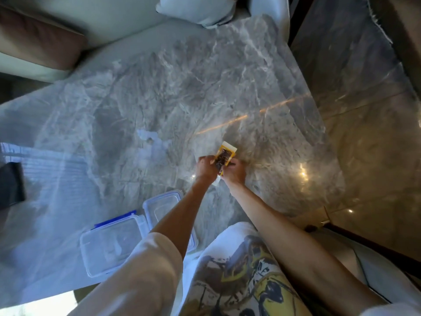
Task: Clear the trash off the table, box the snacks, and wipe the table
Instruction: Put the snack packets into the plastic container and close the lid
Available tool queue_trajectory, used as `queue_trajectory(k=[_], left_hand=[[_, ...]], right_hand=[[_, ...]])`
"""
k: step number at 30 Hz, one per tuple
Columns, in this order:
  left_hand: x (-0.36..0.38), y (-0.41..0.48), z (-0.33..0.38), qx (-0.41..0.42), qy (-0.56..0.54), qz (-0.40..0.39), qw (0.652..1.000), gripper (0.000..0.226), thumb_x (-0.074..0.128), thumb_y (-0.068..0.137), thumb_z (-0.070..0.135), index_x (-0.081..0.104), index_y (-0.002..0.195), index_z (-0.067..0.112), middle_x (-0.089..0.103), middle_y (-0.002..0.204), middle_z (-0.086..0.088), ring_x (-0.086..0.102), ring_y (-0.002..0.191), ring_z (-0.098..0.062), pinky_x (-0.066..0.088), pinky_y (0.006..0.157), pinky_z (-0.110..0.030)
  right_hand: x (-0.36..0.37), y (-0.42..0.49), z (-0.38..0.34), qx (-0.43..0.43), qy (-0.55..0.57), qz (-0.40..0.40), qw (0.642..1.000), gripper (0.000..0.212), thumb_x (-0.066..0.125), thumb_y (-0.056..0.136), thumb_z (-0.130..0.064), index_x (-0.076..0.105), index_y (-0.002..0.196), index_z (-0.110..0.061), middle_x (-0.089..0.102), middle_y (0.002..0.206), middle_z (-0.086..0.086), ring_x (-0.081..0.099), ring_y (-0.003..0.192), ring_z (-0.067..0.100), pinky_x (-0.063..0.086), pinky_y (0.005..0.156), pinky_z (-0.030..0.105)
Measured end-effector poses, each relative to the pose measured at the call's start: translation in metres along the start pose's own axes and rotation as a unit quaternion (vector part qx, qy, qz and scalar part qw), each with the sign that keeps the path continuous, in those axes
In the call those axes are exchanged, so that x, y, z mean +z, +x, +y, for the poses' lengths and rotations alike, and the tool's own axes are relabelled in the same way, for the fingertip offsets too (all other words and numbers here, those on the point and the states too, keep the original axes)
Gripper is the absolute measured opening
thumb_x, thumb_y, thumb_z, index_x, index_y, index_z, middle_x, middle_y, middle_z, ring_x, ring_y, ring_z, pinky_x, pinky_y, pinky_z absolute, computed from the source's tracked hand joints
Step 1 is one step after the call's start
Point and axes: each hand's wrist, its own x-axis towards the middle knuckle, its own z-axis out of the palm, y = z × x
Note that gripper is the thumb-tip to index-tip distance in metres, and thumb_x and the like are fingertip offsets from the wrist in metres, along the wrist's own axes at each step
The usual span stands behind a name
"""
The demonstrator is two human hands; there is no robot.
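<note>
Boxing step: my left hand (206, 167) and right hand (234, 172) pinch the yellow-edged snack packet (224, 156) at frame centre; next, carry it to the clear plastic box (109, 247), lower left.

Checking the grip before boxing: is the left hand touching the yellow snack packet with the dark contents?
Touching. The head view shows the left hand closed on the yellow snack packet's left edge, no gap visible.

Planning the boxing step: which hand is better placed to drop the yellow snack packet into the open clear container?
Probably the left hand: both hands grip the yellow snack packet, but the open clear container lies on the person's left, beside the left forearm; the right hand would cross over.
</note>
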Motion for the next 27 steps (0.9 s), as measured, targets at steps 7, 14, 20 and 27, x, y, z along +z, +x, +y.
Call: queue_trajectory(k=[7, 14, 20, 27], left_hand=[[0.004, -0.011, -0.015, -0.144, -0.172, -0.003, 0.975, 0.026, 0.062, 0.082, 0.0, 0.057, 0.106, 0.007, 0.069, 0.102, -0.021, 0.065, 0.088, -0.03, 0.047, 0.062, -0.031], [0.009, -0.043, -0.024, -0.05, -0.27, 0.033, 0.961, 0.032, 0.059, 0.075, -0.018, 0.066, 0.106, -0.011, 0.071, 0.099, -0.029, 0.066, 0.09, -0.029, 0.053, 0.079, -0.042], [0.024, -0.076, -0.052, 0.005, -0.24, 0.068, 0.968, 0.044, 0.051, 0.074, -0.019, 0.066, 0.111, -0.002, 0.071, 0.101, -0.013, 0.064, 0.091, -0.019, 0.049, 0.071, -0.01], [-0.002, -0.108, -0.095, -0.028, -0.412, 0.057, 0.909, 0.016, 0.059, 0.08, -0.008, 0.06, 0.09, 0.004, 0.059, 0.072, -0.008, 0.055, 0.065, -0.015, 0.04, 0.065, -0.031]], right_hand=[[0.001, -0.001, 0.006, 0.049, 0.021, -0.024, 0.998, 0.033, 0.058, 0.079, 0.002, 0.065, 0.11, -0.005, 0.068, 0.097, 0.008, 0.058, 0.084, 0.016, 0.042, 0.071, 0.025], [-0.035, -0.024, 0.006, -0.122, -0.034, -0.13, 0.983, 0.028, 0.057, 0.083, 0.012, 0.064, 0.108, 0.004, 0.066, 0.092, 0.013, 0.06, 0.082, 0.019, 0.052, 0.066, 0.016], [-0.044, -0.048, 0.03, -0.207, -0.122, -0.146, 0.959, 0.019, 0.061, 0.087, 0.002, 0.063, 0.106, 0.001, 0.071, 0.104, 0.019, 0.066, 0.098, 0.028, 0.05, 0.092, 0.04], [-0.01, -0.074, 0.015, -0.22, -0.171, -0.202, 0.939, 0.026, 0.064, 0.082, 0.008, 0.061, 0.109, 0.007, 0.061, 0.094, 0.012, 0.057, 0.089, 0.019, 0.048, 0.083, 0.031]])
